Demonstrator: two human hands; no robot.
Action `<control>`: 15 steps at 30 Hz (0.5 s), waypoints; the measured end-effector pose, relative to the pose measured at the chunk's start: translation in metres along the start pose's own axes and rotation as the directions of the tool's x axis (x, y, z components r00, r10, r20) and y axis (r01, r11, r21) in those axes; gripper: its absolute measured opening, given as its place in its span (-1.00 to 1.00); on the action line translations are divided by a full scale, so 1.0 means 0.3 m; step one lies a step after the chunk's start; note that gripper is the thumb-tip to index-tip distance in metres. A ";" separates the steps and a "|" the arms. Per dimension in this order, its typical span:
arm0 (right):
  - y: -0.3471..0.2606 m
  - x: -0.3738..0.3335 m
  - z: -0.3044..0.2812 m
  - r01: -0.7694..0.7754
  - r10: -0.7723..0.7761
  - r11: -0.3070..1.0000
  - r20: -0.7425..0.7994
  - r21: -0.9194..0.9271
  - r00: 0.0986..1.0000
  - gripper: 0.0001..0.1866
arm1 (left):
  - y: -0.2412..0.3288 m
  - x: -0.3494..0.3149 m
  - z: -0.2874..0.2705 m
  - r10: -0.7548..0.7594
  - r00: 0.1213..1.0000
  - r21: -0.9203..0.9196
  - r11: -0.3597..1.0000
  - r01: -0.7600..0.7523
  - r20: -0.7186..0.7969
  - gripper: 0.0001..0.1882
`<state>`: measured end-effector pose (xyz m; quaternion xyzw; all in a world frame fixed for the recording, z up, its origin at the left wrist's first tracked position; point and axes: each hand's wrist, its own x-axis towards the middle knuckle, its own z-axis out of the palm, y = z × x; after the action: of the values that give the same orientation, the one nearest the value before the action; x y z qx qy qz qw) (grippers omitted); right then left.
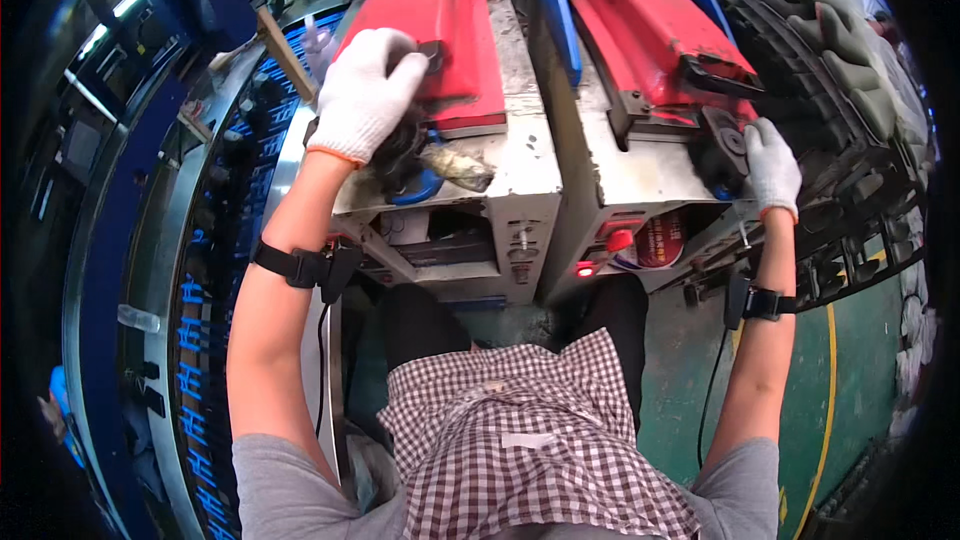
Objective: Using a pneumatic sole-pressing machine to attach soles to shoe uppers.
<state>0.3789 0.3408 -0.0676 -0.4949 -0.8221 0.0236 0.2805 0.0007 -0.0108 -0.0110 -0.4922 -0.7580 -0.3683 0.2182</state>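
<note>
My left hand (372,95), in a white knit glove, is closed around the black handle (432,55) at the front of the left red machine cover (455,40). The palm hides most of that handle. Below it, a worn scrap of cloth (458,168) lies on the machine's front ledge beside dark items and a blue loop. My right hand (772,168), also gloved, is closed on the edge of a dark sole-shaped piece (724,150) with a round pattern. This piece is in front of the right red machine cover (655,30), whose black handle (720,74) is free.
Both covers sit on off-white machine housings (528,155); a red switch (619,240) is on the right one. On the right stands a dark rack (800,90) with grey shoe-like shapes (850,40). A conveyor with blue parts (190,340) runs along the left.
</note>
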 end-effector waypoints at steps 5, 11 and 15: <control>-0.003 0.006 0.037 -0.042 0.042 0.999 0.020 -0.014 0.999 -0.58 | -0.074 0.020 -0.004 -0.075 0.947 0.357 0.933 -0.044 0.312 -0.51; 0.046 -0.005 0.062 -0.020 0.020 1.000 -0.015 0.003 1.000 -0.56 | -0.071 0.092 0.028 -0.192 0.864 0.362 0.932 0.012 0.466 -0.47; 0.041 -0.002 0.053 -0.045 0.045 0.999 0.010 -0.027 0.999 -0.56 | -0.072 0.071 0.046 -0.239 0.893 0.421 0.905 0.063 0.381 -0.55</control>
<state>0.3812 0.3505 -0.0852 -0.5169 -0.8124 0.0215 0.2689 -0.0273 0.0070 -0.0123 -0.4439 -0.8823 -0.1071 0.1139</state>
